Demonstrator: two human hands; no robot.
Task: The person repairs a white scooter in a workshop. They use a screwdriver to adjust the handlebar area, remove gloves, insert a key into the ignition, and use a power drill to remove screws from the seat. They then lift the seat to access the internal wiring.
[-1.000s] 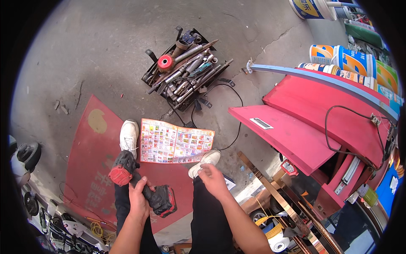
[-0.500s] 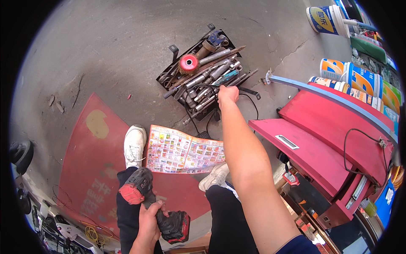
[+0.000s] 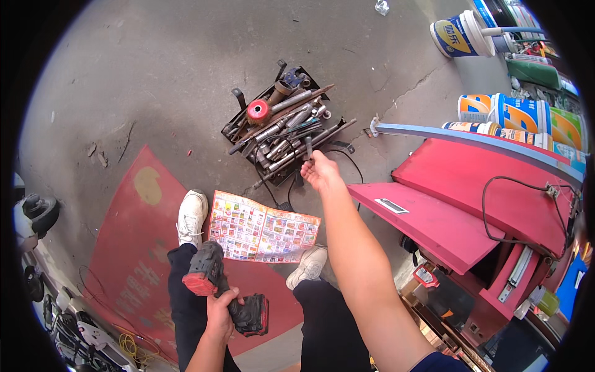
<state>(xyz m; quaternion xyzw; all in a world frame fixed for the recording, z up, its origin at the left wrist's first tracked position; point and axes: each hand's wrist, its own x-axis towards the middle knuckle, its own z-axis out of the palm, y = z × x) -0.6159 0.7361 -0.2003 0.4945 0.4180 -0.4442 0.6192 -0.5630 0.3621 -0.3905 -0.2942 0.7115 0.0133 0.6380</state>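
My left hand [image 3: 222,313] is wrapped round the grip of a red-and-black cordless impact wrench [image 3: 211,273], low in front of my legs. Its battery points toward the right. My right hand [image 3: 321,172] reaches out at the near right edge of a black tool box [image 3: 234,127]. A short dark metal rod [image 3: 308,146] stands up from its closed fingers; the rod's lower end is hidden in the hand. Jumbled in the box are metal rods and sockets [image 3: 291,127], a red round wire brush [image 3: 258,111] and a blue metal part [image 3: 296,79].
A printed colour flyer [image 3: 263,229] lies between my white shoes [image 3: 193,217], partly over a red sheet [image 3: 139,229]. On the right is a red cabinet [image 3: 446,186] with a grey-blue bar [image 3: 471,132] across it. Paint buckets [image 3: 520,115] stand behind. A black cable [image 3: 354,162] runs by the box.
My right hand has drawn back from over the tools to the box's near edge, now with a short dark rod in it. The left hand still holds the impact wrench. The view has shifted.
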